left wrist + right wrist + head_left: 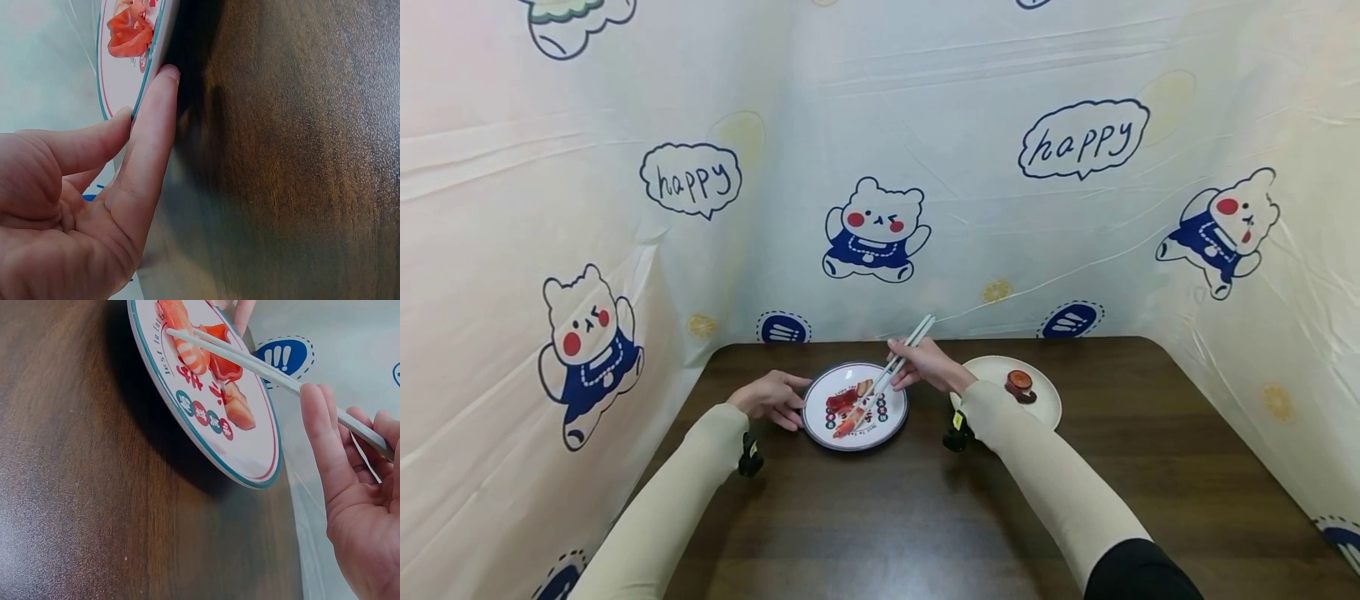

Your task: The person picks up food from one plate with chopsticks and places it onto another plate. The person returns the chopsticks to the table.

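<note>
My left hand holds the left rim of a white plate with a dark edge and printed lettering. In the left wrist view, the thumb is on the rim and a finger lies along the underside. My right hand grips a pair of pale chopsticks slanting down to the plate. In the right wrist view their tips are at an orange-and-white striped shrimp; whether they pinch it I cannot tell. Beside it lie a folded red piece and an orange-pink piece.
Behind my right wrist stands a cream plate, partly hidden, carrying a round orange-topped piece and a dark brown piece. The brown wooden table meets a printed cloth at its back and sides.
</note>
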Available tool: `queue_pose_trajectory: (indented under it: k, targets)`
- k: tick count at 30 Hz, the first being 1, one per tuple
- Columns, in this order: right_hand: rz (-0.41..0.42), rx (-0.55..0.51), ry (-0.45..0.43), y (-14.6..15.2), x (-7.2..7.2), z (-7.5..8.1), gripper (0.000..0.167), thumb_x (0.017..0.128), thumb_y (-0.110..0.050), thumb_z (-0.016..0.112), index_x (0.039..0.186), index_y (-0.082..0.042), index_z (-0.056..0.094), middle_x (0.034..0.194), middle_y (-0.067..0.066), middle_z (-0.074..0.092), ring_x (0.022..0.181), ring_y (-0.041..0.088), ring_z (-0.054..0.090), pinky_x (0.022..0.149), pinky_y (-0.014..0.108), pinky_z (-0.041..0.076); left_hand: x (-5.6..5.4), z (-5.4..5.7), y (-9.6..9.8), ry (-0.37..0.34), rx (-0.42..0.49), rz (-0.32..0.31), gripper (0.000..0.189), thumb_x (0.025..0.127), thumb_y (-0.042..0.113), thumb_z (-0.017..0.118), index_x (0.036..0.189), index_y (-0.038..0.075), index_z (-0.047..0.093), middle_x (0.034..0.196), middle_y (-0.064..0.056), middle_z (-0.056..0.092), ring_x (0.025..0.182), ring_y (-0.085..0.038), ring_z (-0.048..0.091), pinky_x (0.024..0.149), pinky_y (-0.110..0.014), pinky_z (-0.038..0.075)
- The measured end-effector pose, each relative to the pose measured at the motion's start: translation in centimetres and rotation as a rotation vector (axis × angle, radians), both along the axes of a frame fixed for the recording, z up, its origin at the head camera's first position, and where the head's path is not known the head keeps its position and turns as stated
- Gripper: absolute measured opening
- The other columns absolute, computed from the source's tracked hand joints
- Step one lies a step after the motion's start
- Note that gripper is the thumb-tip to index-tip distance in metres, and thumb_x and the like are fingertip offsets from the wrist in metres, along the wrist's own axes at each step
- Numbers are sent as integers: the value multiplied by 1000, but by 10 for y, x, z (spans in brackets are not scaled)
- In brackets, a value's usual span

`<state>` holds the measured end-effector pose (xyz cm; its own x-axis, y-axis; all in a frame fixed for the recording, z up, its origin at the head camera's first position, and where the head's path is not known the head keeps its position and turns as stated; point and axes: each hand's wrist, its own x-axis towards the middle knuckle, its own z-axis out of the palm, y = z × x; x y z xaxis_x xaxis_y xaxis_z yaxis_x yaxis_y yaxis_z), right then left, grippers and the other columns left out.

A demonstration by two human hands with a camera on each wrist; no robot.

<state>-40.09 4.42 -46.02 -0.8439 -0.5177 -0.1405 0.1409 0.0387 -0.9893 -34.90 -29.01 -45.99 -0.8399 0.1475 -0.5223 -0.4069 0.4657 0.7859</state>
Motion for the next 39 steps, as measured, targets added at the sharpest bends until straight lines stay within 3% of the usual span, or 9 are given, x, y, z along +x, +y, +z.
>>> queue_pose_trajectory:
  k: [18,25,29,39]
  targets:
    - [16,25,2,1,1,8,38,112,-34,54,116,2,64,100,28,71,72,26,74,73,42,67,0,-1,0,-3,2,-2,60,103,1,63,160,2,42,104,-25,72,72,-26,76,74,-39,66]
    - [-7,40,4,6,0,13,45,112,-35,52,125,8,60,119,43,62,72,25,74,74,41,67,1,1,1,2,-5,-2,60,103,1,63,160,2,43,102,-24,72,72,-27,76,74,-39,66]
    - [-15,35,13,9,0,15,44,112,-36,52,123,6,61,124,47,57,75,28,74,75,42,67,1,1,1,3,-5,-1,60,103,0,63,160,2,43,101,-24,72,71,-27,76,73,-39,66]
    - [-52,1,1,18,2,18,38,113,-33,52,113,3,63,117,45,60,77,33,72,73,42,67,0,-1,0,0,-1,0,60,103,1,63,160,2,43,103,-24,72,72,-27,76,74,-40,66]
